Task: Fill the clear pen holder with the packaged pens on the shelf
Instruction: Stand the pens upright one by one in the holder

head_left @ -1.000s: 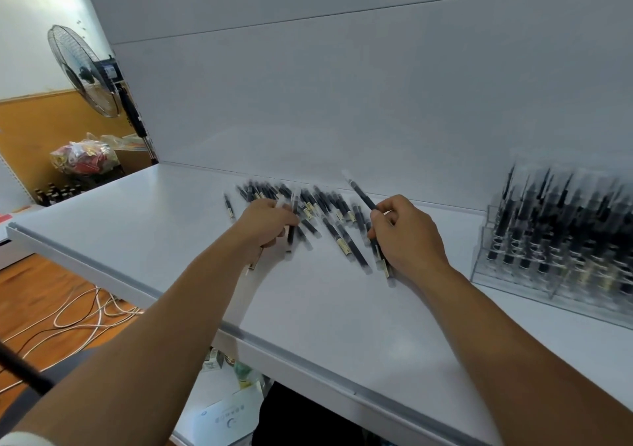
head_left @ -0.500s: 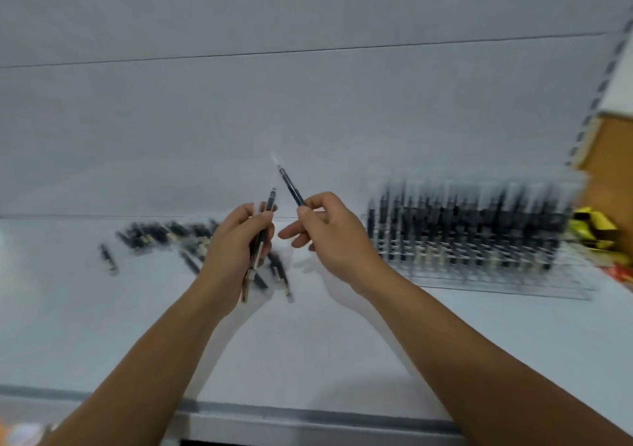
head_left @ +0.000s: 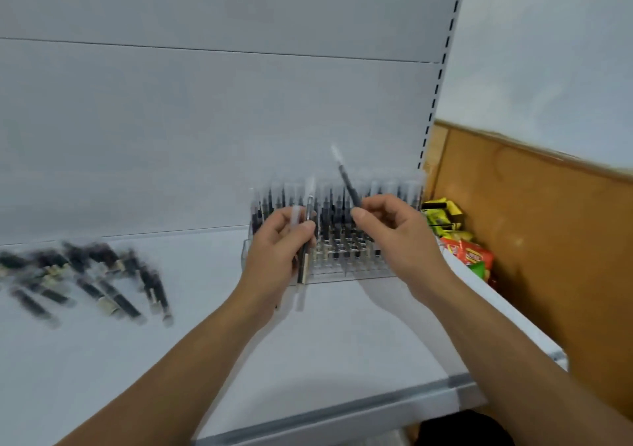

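Observation:
The clear pen holder [head_left: 346, 267] stands at the back right of the white shelf [head_left: 325, 343], with several black packaged pens upright in it. My left hand [head_left: 277, 257] grips a small bundle of packaged pens [head_left: 303, 264] upright, just in front of the holder's left part. My right hand [head_left: 397, 236] pinches one black packaged pen [head_left: 347, 185] that slants up and to the left above the holder. A loose pile of packaged pens [head_left: 89, 277] lies on the shelf at the left, blurred.
The shelf's back panel [head_left: 205, 120] rises behind the holder. A slotted upright [head_left: 435, 96] marks the shelf's right end. Beyond it, colourful snack packets [head_left: 466, 253] sit against a brown wall panel [head_left: 548, 240]. The shelf's grey front edge [head_left: 342, 414] runs below my forearms.
Both hands lifted pens off the pile and moved right to the holder. The view swung right, so the pile now lies at the left and the holder sits behind my hands.

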